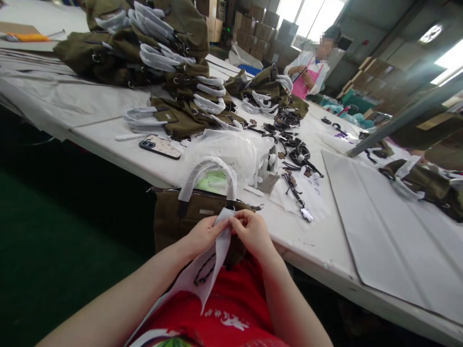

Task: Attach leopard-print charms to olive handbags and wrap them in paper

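An olive-brown handbag (170,217) stands upright against the table edge in front of me, its far handle (211,164) wrapped in white. A limp white wrapping sheet (221,250) hangs from beside the bag's near side down to my lap, with a dark braided cord (204,270) lying against it. My left hand (206,233) is closed, pinching the sheet's upper part between thumb and fingers. Right beside it, my right hand (253,231) pinches the same sheet near its top edge, thumbs almost touching. The fingers partly hide what lies beneath the sheet there.
Piled olive bags (119,53) with white-wrapped handles cover the table's far left. A phone (161,146), a clear plastic bag (224,149) and dark straps with charms (298,152) lie nearer. Grey board (383,231) covers the right side. A person in a pink apron (307,79) stands beyond.
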Available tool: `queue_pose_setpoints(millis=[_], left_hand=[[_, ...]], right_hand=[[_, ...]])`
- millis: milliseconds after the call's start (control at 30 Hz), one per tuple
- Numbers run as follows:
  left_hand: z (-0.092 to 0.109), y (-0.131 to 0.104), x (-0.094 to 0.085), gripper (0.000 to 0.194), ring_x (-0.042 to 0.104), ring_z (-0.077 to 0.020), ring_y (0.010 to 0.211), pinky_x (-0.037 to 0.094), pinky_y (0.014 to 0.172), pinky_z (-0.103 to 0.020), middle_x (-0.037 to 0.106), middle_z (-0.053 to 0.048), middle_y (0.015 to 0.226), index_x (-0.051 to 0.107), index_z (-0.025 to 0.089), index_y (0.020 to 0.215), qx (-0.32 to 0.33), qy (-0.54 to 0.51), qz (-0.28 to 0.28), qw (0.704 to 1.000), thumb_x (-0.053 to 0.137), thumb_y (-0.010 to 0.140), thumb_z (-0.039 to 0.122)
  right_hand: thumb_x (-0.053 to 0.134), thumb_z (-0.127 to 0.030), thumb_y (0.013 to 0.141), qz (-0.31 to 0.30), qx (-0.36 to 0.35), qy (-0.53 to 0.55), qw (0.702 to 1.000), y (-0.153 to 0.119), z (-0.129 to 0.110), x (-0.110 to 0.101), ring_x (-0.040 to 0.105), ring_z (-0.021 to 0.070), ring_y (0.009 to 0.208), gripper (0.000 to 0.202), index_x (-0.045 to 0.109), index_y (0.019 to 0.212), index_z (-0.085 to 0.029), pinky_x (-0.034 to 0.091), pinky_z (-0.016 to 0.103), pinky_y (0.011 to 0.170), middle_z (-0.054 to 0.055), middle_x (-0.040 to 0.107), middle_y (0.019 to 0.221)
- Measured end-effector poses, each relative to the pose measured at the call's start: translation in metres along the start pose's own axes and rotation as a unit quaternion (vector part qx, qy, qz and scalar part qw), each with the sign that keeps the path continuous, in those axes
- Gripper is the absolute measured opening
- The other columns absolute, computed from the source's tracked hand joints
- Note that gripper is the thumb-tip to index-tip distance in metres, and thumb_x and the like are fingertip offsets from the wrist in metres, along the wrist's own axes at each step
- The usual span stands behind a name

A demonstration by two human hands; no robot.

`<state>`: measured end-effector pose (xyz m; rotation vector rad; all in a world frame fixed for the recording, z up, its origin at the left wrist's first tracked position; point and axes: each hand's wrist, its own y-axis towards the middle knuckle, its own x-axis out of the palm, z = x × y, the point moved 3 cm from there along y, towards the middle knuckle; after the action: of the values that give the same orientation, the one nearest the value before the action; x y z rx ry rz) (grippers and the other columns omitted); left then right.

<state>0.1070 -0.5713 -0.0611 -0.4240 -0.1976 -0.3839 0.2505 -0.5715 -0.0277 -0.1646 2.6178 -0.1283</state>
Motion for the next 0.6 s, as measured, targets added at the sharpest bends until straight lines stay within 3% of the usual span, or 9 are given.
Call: queue_pose_setpoints(millis=[100, 233, 367, 500, 600], left_hand=[[-0.003, 0.001, 0.001, 0.055, 0.048, -0.0105, 0.057, 0.034, 0.052, -0.021, 0.061, 0.001, 0.067, 0.065, 0.012, 0.083, -0.003, -0.021, -0.005, 1.000, 0.073, 0.066, 0.063], [-0.006, 0.003, 0.002, 0.054, 0.050, -0.0116, 0.058, 0.037, 0.053, -0.022, 0.062, 0.000, 0.067, 0.065, 0.012, 0.085, -0.023, -0.080, -0.008, 0.996, 0.075, 0.063, 0.061], [-0.009, 0.006, 0.001, 0.051, 0.049, -0.0117, 0.055, 0.036, 0.051, -0.022, 0.061, 0.001, 0.063, 0.066, 0.012, 0.083, -0.018, -0.067, 0.022, 0.997, 0.074, 0.066, 0.060], [-0.010, 0.011, -0.002, 0.049, 0.056, -0.0158, 0.059, 0.041, 0.055, -0.025, 0.067, -0.003, 0.071, 0.067, 0.013, 0.084, -0.015, -0.045, 0.046, 0.998, 0.072, 0.068, 0.059], [-0.009, 0.014, -0.004, 0.052, 0.057, -0.0167, 0.055, 0.039, 0.052, -0.025, 0.068, -0.004, 0.067, 0.068, 0.012, 0.080, -0.042, -0.031, 0.047, 0.998, 0.073, 0.064, 0.062]], right_hand=[[0.052, -0.032, 0.088, -0.003, -0.014, -0.003, 1.000, 0.004, 0.001, 0.006, 0.059, 0.0141, 0.051, 0.015, 0.059, 0.081, -0.020, 0.042, 0.023, 0.049, -0.001, 0.063, 0.059], [0.046, -0.027, 0.090, 0.061, -0.028, -0.090, 0.994, 0.007, 0.000, 0.010, 0.059, 0.0161, 0.056, 0.013, 0.055, 0.083, -0.021, 0.043, 0.025, 0.054, -0.001, 0.061, 0.060], [0.044, -0.024, 0.090, 0.095, -0.008, -0.138, 0.986, 0.010, 0.000, 0.014, 0.060, 0.0189, 0.059, 0.011, 0.053, 0.084, -0.021, 0.041, 0.028, 0.057, 0.001, 0.062, 0.061], [0.048, -0.025, 0.089, 0.098, 0.013, -0.121, 0.988, 0.011, -0.001, 0.017, 0.060, 0.0187, 0.057, 0.011, 0.054, 0.080, -0.022, 0.040, 0.027, 0.054, 0.000, 0.063, 0.059], [0.052, -0.028, 0.088, 0.058, 0.008, -0.091, 0.994, 0.015, -0.006, 0.008, 0.058, 0.0159, 0.050, 0.012, 0.056, 0.079, -0.022, 0.038, 0.025, 0.050, -0.002, 0.062, 0.055]])
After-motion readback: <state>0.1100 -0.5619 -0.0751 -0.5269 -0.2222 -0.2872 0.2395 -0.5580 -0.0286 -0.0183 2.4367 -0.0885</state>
